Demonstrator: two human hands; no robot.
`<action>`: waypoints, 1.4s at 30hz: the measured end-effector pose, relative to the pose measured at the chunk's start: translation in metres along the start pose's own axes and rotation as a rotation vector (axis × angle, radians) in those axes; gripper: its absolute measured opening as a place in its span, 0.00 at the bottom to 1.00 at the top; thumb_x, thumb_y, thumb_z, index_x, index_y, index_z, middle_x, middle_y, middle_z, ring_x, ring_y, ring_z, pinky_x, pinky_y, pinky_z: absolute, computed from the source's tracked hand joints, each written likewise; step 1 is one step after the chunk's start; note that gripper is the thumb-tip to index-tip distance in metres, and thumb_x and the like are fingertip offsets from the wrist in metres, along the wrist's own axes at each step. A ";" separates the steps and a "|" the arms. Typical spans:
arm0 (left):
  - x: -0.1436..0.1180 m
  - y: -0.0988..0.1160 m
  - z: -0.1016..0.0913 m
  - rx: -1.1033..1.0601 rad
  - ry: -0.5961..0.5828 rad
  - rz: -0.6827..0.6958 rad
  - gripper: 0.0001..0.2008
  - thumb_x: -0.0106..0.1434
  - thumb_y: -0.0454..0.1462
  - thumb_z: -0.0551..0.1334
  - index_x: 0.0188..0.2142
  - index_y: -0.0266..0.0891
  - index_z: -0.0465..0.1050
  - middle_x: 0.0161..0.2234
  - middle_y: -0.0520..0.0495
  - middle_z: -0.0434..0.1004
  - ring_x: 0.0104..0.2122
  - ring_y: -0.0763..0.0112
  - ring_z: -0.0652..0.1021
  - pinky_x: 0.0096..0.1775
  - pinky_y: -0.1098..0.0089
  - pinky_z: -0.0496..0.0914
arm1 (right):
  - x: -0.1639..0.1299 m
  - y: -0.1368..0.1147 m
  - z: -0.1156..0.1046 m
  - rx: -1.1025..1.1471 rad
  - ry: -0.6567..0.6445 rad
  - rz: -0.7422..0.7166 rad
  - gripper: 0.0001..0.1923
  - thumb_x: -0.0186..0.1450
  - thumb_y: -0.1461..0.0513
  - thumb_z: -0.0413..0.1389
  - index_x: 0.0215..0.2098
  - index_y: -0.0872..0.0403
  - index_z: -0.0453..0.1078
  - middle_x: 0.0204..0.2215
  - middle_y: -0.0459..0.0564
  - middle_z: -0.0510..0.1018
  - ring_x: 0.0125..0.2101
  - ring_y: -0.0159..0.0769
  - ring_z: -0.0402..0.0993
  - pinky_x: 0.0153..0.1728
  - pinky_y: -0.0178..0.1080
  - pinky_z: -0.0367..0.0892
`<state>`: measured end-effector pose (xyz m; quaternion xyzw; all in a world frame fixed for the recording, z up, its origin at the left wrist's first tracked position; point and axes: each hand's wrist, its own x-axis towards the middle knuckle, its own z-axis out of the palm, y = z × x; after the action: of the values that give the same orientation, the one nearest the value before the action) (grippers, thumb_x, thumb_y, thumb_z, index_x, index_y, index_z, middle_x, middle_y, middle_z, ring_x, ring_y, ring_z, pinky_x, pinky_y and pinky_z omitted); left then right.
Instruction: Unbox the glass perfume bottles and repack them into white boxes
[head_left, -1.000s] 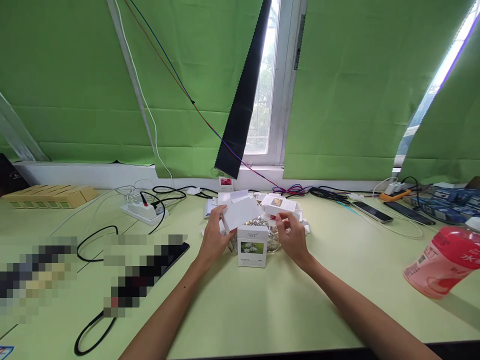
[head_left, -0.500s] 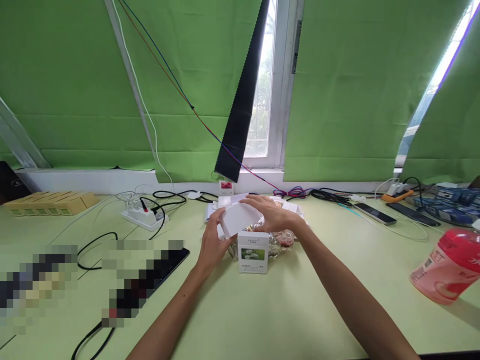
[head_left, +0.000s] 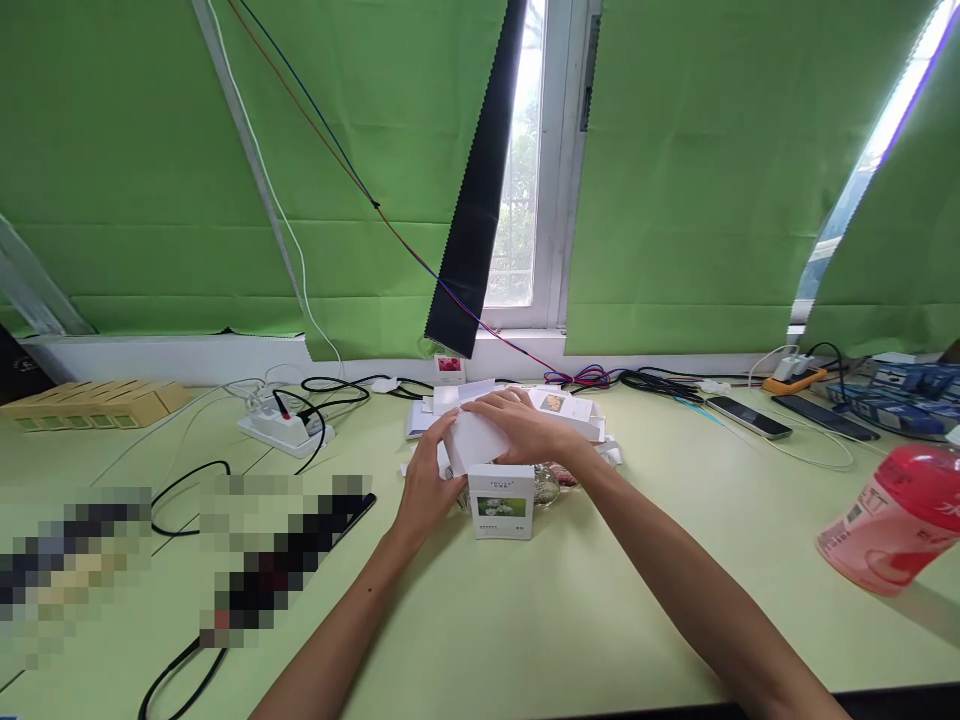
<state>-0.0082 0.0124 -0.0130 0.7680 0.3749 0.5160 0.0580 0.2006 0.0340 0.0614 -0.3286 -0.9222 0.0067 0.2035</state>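
Between my two hands is a small white cardboard box (head_left: pixel 474 442), its plain side facing me and a flap up at its far end. My left hand (head_left: pixel 429 478) grips the box's left side, thumb low and fingers near the top. My right hand (head_left: pixel 525 425) lies across its right and upper side, fingers closed over the edge. Just in front stands a white box with a flower picture (head_left: pixel 502 503), upright on the table. Behind it, partly hidden, are clear packets (head_left: pixel 547 488) with dried contents. More opened white boxes (head_left: pixel 574 410) lie beyond my right hand.
A pink bottle with a red cap (head_left: pixel 889 520) stands at the right. Phones (head_left: pixel 748 417) and blue boxes (head_left: pixel 911 395) lie at the back right. A white power strip (head_left: pixel 285 428), cables and yellow boxes (head_left: pixel 97 405) occupy the left. A small picture card (head_left: pixel 450 369) leans by the window.
My right hand has shifted slightly left and closer over the white box, covering more of it. The view has moved slightly. The upright flower box stays in place.
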 end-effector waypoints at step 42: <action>0.002 0.006 0.001 0.065 -0.041 0.017 0.18 0.72 0.43 0.54 0.59 0.47 0.70 0.63 0.44 0.69 0.62 0.56 0.70 0.60 0.54 0.67 | -0.014 0.015 -0.022 0.126 -0.024 0.215 0.48 0.56 0.56 0.69 0.69 0.51 0.52 0.55 0.60 0.71 0.54 0.54 0.68 0.52 0.53 0.65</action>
<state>-0.0043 0.0094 -0.0090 0.7832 0.3837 0.4879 0.0363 0.2283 0.0347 0.0735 -0.4120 -0.8819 0.0903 0.2107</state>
